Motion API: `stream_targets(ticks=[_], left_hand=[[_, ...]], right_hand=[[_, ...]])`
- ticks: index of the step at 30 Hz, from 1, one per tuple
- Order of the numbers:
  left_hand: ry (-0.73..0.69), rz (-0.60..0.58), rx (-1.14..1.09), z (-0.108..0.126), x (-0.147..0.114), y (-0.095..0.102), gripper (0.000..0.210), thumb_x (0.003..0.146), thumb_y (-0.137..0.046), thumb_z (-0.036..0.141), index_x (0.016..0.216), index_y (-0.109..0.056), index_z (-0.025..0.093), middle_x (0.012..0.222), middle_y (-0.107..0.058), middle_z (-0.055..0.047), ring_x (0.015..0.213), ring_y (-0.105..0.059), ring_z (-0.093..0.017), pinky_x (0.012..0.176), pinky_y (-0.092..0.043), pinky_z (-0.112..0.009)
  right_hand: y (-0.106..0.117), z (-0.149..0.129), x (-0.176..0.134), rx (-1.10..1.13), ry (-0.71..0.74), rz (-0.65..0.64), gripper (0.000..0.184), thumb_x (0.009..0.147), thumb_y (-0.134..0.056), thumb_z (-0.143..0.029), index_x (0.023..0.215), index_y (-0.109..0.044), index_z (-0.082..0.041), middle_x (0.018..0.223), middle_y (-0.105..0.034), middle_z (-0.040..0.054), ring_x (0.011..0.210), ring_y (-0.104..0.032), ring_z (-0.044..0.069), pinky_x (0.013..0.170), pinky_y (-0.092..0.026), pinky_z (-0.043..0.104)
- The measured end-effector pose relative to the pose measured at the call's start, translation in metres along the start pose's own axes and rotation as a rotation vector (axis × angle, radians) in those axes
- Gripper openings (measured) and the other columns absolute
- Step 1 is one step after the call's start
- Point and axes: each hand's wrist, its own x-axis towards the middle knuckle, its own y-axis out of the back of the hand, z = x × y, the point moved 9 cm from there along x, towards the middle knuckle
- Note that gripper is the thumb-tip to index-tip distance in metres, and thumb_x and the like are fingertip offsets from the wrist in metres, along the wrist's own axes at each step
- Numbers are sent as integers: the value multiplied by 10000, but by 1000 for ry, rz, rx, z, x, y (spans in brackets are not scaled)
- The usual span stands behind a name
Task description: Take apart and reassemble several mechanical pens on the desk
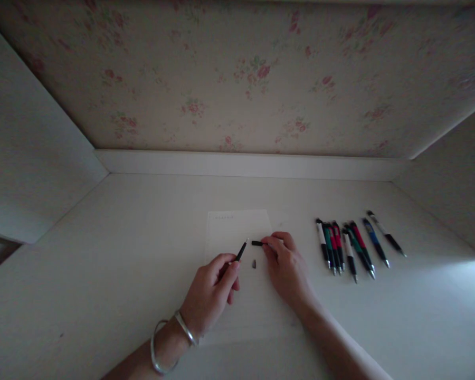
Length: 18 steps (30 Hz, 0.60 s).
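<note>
Over a lined sheet of paper (245, 311), my left hand (216, 282) is closed on a black pen part (241, 250), its thin light tip pointing up and to the right. The rest of that part is hidden in the fingers. Close to that tip, my right hand (287, 264) pinches a short black piece (257, 243) that looks like a pen's barrel or grip. The two pieces are apart. Between my hands a small dark grey piece (254, 264) lies loose on the paper; it is too small to name surely.
To the right lie several click pens (338, 245) side by side in white, green and red with black grips. A blue pen (376, 243) and a white-and-black pen (387, 233) lie farther right. White panels border the desk (103, 274) at both sides; a flowered wall (221, 79) rises behind.
</note>
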Motion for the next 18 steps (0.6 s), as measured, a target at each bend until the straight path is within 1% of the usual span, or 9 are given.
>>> stream_targets(ticks=[3,5,8,10,13,18], left_hand=[[5,-4,24,-2,-1,1,412,948,-480,500,1095,-614,139,647,-604,16,455,-509,-98,442,-402,-210],[10,-4,33,-2,-1,1,411,948,-481,502,1092,-616,142,644,-605,16,451,-504,-98,438,-398,-210],[7,-16,38,-2,-2,0,403,947,-485,501,1093,-612,148,641,-602,20,448,-496,-98,435,-392,-209],[1,-27,43,-1,-2,-2,389,948,-487,495,1080,-612,150,640,-596,22,446,-490,-96,434,-387,-208],[-18,-27,65,2,-2,-3,366,952,-484,486,1037,-620,156,635,-593,21,450,-480,-95,439,-382,-206],[-27,-35,96,3,0,-4,355,956,-479,482,1011,-622,162,637,-596,16,457,-478,-98,435,-370,-203]], right_hand=[[4,-2,-2,93,13,36,255,972,-420,-240,1013,-665,-180,1103,-642,124,883,-647,248,777,-500,390],[7,0,-2,220,-7,51,243,977,-427,-273,1036,-646,-186,1016,-676,103,865,-645,235,761,-500,366],[12,11,-2,398,-112,79,224,957,-484,-337,1013,-649,-197,856,-687,60,737,-627,197,665,-490,310],[14,19,-3,477,-184,93,230,930,-528,-375,992,-662,-198,811,-683,48,694,-613,188,632,-479,298],[13,24,-3,565,-237,72,244,885,-585,-408,954,-688,-198,802,-699,51,707,-623,198,643,-479,310],[9,24,-3,734,-246,52,215,846,-656,-410,926,-716,-220,854,-719,54,798,-662,215,726,-513,346]])
